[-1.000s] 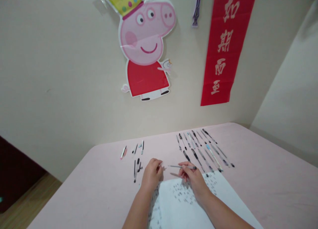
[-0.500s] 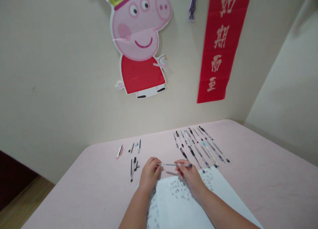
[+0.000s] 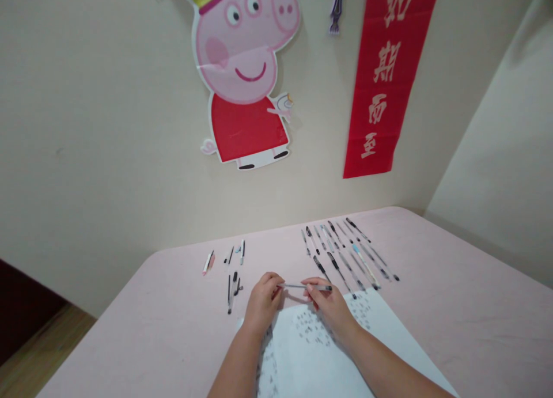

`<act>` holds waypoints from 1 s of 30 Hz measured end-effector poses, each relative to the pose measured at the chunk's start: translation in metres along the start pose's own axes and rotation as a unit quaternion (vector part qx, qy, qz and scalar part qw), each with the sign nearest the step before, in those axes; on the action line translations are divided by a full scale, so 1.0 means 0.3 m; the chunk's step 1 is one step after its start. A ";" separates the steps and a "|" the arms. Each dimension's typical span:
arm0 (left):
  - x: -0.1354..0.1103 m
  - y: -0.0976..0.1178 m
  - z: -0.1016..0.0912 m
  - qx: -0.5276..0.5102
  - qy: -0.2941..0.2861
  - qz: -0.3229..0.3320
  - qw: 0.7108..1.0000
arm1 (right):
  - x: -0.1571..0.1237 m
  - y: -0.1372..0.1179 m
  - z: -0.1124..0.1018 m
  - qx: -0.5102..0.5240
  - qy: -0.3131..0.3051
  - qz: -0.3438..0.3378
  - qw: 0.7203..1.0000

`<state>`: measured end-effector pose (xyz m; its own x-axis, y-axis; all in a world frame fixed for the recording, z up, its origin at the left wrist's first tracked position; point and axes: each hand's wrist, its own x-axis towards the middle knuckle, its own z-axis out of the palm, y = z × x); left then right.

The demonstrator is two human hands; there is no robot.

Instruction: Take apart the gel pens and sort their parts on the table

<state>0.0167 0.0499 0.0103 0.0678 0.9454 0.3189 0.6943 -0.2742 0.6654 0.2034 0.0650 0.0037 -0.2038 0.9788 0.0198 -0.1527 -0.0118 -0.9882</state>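
Observation:
A slim pen [image 3: 294, 285] lies level between my hands, just above the far edge of a sheet of paper [image 3: 311, 369]. My right hand [image 3: 329, 307] is closed around its barrel, whose dark end sticks out to the right. At the pen's thin left end, the fingers of my left hand [image 3: 261, 301] are pinched together. My fingertips hide the tip itself. Handwritten marks cover parts of the sheet, and both forearms reach across it.
Two rows of pens [image 3: 345, 265] lie at the right back of the pink table [image 3: 129, 329]. Left of my hands are several loose pens and pen parts [image 3: 233, 291], and a pink-and-white pen [image 3: 208, 262]. Behind the table, the wall carries a pig cutout [image 3: 248, 127] and a red banner [image 3: 380, 116].
My hands have come slightly closer together, and less of the pen shows between them. The pens on the table have not moved.

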 end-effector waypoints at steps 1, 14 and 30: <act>0.000 0.003 -0.001 0.001 -0.002 -0.002 1.000 | 0.000 0.001 -0.001 -0.003 -0.002 -0.001 1.000; 0.002 -0.006 0.011 0.010 -0.004 0.022 1.000 | 0.004 -0.006 0.009 -0.010 0.009 -0.007 1.000; 0.012 0.022 0.001 0.019 -0.039 0.059 0.997 | 0.014 0.025 -0.003 0.034 0.018 -0.006 0.999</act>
<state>0.0217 0.0516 0.0156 0.2048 0.9185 0.3381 0.7054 -0.3780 0.5996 0.2023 0.0693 -0.0037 -0.1669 0.9857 0.0252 -0.2206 -0.0124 -0.9753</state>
